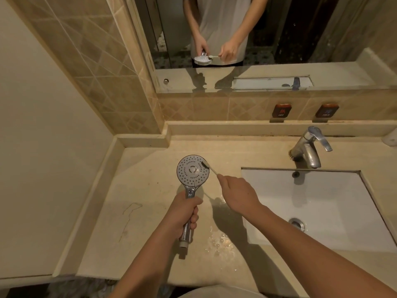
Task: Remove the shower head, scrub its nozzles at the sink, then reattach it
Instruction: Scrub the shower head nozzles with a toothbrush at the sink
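Note:
A chrome shower head (192, 170) with a round grey nozzle face points up at me above the beige countertop (146, 190), left of the sink. My left hand (184, 214) grips its handle, and the threaded end sticks out below my fist. My right hand (238, 194) pinches the handle of a toothbrush (209, 166). The dark bristles lie against the upper right rim of the nozzle face.
A white rectangular sink (322, 209) with a drain sits to the right, under a chrome faucet (309, 147). Water is puddled on the countertop near the front. Hot and cold tags hang on the tiled backsplash. A mirror (236, 33) above reflects my hands.

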A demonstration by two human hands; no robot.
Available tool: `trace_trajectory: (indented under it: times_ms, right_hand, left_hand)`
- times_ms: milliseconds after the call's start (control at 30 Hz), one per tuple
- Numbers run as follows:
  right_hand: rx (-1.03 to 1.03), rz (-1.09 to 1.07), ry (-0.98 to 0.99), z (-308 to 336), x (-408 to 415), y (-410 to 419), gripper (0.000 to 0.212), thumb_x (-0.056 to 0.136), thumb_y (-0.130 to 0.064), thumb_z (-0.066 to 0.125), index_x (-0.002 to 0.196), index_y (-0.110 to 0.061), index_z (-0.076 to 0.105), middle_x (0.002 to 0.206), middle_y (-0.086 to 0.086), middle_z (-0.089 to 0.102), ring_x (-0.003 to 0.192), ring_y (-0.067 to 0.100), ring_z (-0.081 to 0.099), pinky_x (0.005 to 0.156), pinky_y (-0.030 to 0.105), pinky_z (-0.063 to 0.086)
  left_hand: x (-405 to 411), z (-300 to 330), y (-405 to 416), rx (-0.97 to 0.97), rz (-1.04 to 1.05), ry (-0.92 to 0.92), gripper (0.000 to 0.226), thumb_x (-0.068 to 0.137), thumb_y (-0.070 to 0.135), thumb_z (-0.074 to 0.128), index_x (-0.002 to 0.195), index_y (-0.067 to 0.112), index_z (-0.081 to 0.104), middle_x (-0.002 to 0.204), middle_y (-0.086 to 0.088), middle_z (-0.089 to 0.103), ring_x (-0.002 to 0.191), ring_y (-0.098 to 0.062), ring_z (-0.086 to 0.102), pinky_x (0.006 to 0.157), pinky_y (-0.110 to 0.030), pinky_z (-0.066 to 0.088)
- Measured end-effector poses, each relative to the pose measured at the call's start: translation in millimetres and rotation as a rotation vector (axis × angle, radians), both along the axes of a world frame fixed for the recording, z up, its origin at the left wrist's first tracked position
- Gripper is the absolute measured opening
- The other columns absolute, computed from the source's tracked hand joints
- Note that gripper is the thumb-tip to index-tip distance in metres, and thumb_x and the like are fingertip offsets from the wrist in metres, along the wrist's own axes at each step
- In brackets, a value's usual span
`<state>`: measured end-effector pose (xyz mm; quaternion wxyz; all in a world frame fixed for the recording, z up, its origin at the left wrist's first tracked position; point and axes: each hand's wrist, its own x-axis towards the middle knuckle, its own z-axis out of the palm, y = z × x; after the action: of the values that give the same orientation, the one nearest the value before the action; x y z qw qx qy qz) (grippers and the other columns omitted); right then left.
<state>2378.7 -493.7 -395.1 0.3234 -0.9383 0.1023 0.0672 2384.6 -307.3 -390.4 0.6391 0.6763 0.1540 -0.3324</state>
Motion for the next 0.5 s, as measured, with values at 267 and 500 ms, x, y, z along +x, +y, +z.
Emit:
trace_trajectory:
  times_ms: [267,500]
  right_hand:
    - [0.022,0.098,-0.108,-10,-14,0,0.061,0.101,-0.056,0.027,0.049,-0.025,0.032,0.041,-0.004,0.037,0.04,0.009,0.035,0.046,0.029,0.024]
    - [-0.053,0.099,-0.072,-1,-15,-4,0.057,0.101,-0.059,0.018,0.059,-0.027,0.041,0.054,-0.006,0.051,0.05,0.01,0.046,0.047,0.03,0.029]
  left_hand:
    - [-6,-4,0,-0.025,-0.011,0.037,0.009,0.095,0.01,0.06,0.101,0.011,0.053,0.055,-0.002,0.048,0.037,-0.014,0.037,0.037,-0.022,0.034]
    - [-5,-1,-3,-0.028,-0.017,0.036,0.008,0.094,0.01,0.058,0.1,0.012,0.053,0.055,-0.002,0.049,0.037,-0.014,0.036,0.038,-0.021,0.033]
